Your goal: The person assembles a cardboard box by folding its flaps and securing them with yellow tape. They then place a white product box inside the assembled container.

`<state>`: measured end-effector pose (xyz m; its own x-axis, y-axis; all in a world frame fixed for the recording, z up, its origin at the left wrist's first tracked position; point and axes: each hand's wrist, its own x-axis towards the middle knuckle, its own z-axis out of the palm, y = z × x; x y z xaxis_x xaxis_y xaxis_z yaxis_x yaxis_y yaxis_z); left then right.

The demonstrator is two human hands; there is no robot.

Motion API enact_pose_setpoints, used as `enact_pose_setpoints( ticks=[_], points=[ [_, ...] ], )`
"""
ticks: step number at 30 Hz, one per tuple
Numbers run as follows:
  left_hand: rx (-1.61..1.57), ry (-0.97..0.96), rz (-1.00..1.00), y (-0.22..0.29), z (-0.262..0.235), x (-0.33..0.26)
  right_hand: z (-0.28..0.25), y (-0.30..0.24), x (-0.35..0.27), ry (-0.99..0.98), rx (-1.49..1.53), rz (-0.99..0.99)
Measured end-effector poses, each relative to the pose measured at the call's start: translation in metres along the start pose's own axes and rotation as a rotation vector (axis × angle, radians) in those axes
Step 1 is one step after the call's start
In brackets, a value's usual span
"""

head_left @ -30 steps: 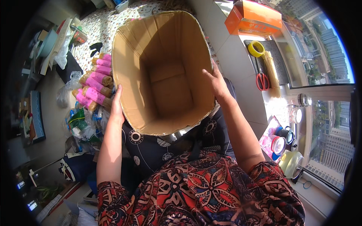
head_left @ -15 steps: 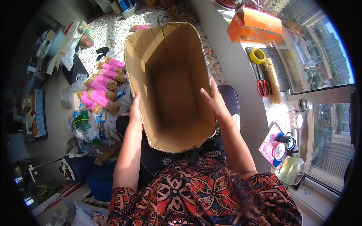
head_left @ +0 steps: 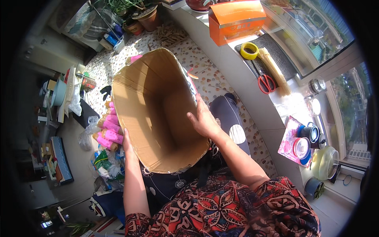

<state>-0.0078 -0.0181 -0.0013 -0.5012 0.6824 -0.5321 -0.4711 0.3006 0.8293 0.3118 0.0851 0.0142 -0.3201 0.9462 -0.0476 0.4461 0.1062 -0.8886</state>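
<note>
An open, empty brown cardboard box (head_left: 154,114) rests on my lap with its mouth facing me. My left hand (head_left: 128,144) grips the box's left wall from outside, near the bottom corner. My right hand (head_left: 203,120) is curled over the right rim, fingers inside the box. Pink and tan rolls (head_left: 107,132) lie stacked just left of the box, beside my left hand.
On the sill at right lie an orange carton (head_left: 237,17), a yellow tape roll (head_left: 249,50), red-handled scissors (head_left: 266,82) and a bundle of sticks (head_left: 274,71). Cups and a green bowl (head_left: 325,162) stand lower right. Potted plants (head_left: 148,17) are ahead; bags and clutter (head_left: 106,166) crowd the left floor.
The box has swung and tilted to the left, its mouth turning more toward me. Both hands kept their hold on its sides; the view shifted toward the window sill.
</note>
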Motion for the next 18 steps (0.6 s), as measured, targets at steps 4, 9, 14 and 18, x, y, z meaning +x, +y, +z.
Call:
enact_pose_setpoints(
  ticks=[4, 9, 14, 18],
  points=[
    [0.182, 0.057, 0.06, 0.005, -0.02, -0.004, -0.017, 0.001, -0.02, -0.066, 0.018, -0.086],
    [0.425, 0.071, 0.096, 0.016, -0.034, 0.014, -0.04, 0.011, -0.032, -0.061, -0.006, -0.009],
    [1.27, 0.409, 0.725, 0.028, 0.029, -0.01, -0.039, 0.02, -0.032, -0.027, 0.002, -0.052],
    [1.179, 0.003, 0.996, 0.008, 0.16, -0.042, -0.024, 0.023, -0.034, 0.049, 0.06, -0.11]
  ],
)
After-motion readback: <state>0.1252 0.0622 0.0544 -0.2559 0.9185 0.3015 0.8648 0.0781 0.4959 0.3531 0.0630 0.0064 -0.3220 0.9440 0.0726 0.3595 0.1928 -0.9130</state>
